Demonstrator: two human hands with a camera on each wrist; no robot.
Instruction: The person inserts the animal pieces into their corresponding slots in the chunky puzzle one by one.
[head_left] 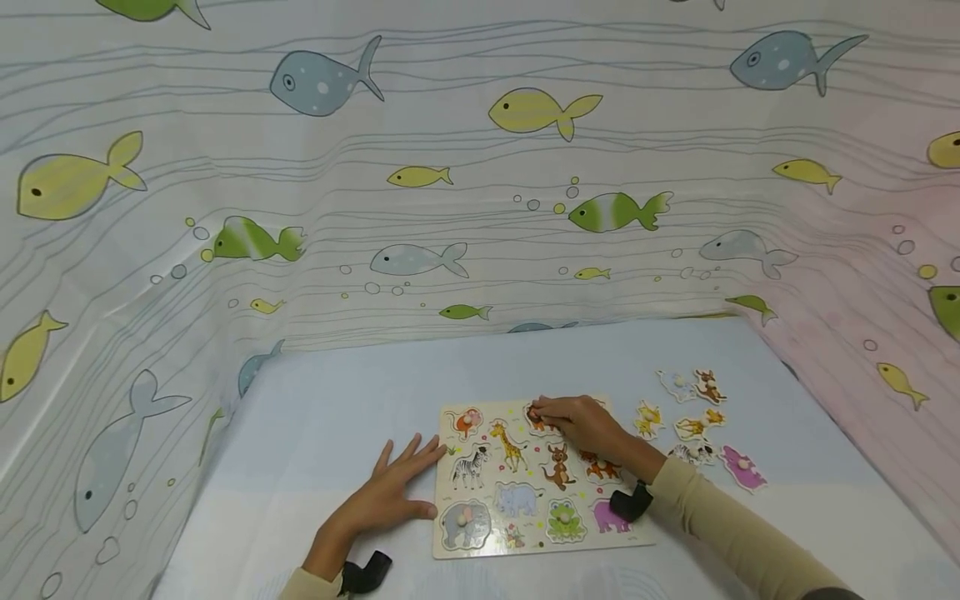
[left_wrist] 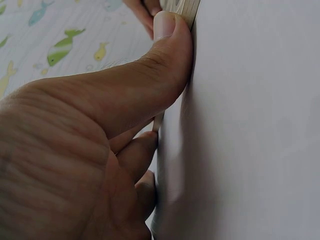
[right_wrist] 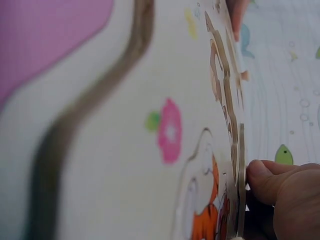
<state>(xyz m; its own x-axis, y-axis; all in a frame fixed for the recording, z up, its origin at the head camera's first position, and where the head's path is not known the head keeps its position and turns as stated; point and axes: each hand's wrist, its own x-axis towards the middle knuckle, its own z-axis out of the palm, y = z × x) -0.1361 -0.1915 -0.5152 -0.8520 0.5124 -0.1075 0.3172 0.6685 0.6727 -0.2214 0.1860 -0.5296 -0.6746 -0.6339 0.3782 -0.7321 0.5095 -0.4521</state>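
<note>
A wooden animal peg puzzle board (head_left: 487, 546) lies flat on the table. At its upper edge my right hand (head_left: 588, 425) pinches a brown lion piece (head_left: 534, 414) over the lion picture. In the right wrist view the thumb (right_wrist: 261, 172) presses against the thin edge of that piece (right_wrist: 241, 175). My left hand (head_left: 386, 492) rests beside the board's left side with fingers spread, fingertips and thumb at the edge. The left wrist view shows the thumb (left_wrist: 170, 55) against the board's edge. Knobbed elephant (head_left: 465, 527), frog (head_left: 565, 523) and monkey (head_left: 467, 422) pieces sit in the board.
Loose pieces lie right of the board: a kangaroo (head_left: 708, 386), a pale blue-grey animal (head_left: 677, 385), a giraffe (head_left: 700, 425), a yellow animal (head_left: 648, 419), a zebra (head_left: 693, 452) and a purple one (head_left: 742, 467). Fish-patterned cloth (head_left: 465, 217) surrounds the table.
</note>
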